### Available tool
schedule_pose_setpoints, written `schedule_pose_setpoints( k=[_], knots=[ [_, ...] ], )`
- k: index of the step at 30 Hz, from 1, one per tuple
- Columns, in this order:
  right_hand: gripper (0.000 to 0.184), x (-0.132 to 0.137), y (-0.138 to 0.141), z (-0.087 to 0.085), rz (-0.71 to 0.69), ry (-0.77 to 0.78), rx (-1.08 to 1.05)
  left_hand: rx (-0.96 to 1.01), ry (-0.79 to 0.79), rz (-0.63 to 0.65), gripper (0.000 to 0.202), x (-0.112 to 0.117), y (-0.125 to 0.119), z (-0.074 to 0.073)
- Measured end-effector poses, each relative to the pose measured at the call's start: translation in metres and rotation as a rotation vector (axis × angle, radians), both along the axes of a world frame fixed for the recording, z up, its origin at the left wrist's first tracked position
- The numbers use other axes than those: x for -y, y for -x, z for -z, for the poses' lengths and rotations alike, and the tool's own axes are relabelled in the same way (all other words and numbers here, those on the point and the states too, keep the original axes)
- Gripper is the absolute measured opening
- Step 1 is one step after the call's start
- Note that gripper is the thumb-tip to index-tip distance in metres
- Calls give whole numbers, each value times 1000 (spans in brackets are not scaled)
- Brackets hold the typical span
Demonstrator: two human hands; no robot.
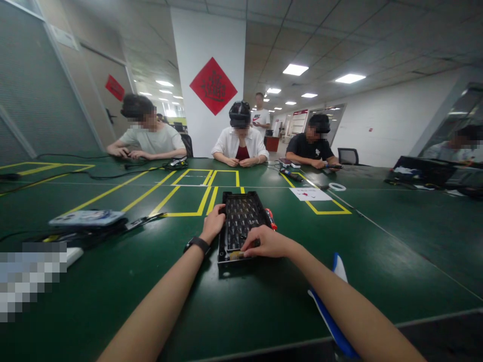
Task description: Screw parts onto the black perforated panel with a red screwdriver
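A black case (222, 241) with rows of small metal pieces that look like screwdriver bits lies on the green table, long side pointing away from me. My left hand (214, 222) grips its left edge, the fingertips partly hidden by the rim. Over the case's near right corner, my right hand (267, 241) has its thumb and fingers pinched together, and whatever sits between them is too small to name. Just left of those fingertips, a yellowish piece (236, 255) shows in the near end of the case. Against the case's right side is a red and black object (270, 219), partly hidden.
Phone (88, 218) and cables (145, 221) lie to the left. A blue and white object (332, 317) sits under my right forearm. Paper sheet (310, 194), tape roll (337, 186) and yellow tape lines mark the table (396, 241). Several people sit across.
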State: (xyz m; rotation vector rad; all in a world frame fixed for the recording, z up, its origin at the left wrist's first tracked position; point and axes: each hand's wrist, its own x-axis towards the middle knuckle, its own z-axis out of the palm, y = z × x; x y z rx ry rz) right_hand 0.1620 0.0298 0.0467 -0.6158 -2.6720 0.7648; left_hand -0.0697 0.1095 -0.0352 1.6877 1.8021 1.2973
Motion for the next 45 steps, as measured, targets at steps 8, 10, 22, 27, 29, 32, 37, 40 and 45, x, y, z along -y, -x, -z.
schedule_pose_setpoints(
  k=[8,10,22,27,29,32,37,40,45],
  knots=[
    [20,3,5,6,6,-223,18,-5,20,-40,47,-10,0,5],
    [22,3,4,10,11,-206,11,0,23,-45,46,-10,0,7],
    [19,5,4,17,28,-283,22,-32,18,-28,43,1,-1,6],
    [16,9,2,16,59,-281,28,-33,14,-25,42,1,-3,4],
    [17,8,2,16,55,-258,26,-32,13,-28,41,1,-3,5],
    [18,7,2,17,46,-221,13,-32,10,-34,40,1,-2,6],
    [25,7,3,20,101,-134,-27,-35,5,-32,40,0,-2,7],
    [27,8,4,20,120,-105,-65,-39,6,-32,40,-1,-2,7],
    [21,8,6,18,105,-208,-31,-34,9,-37,39,-1,-2,7]
  ],
)
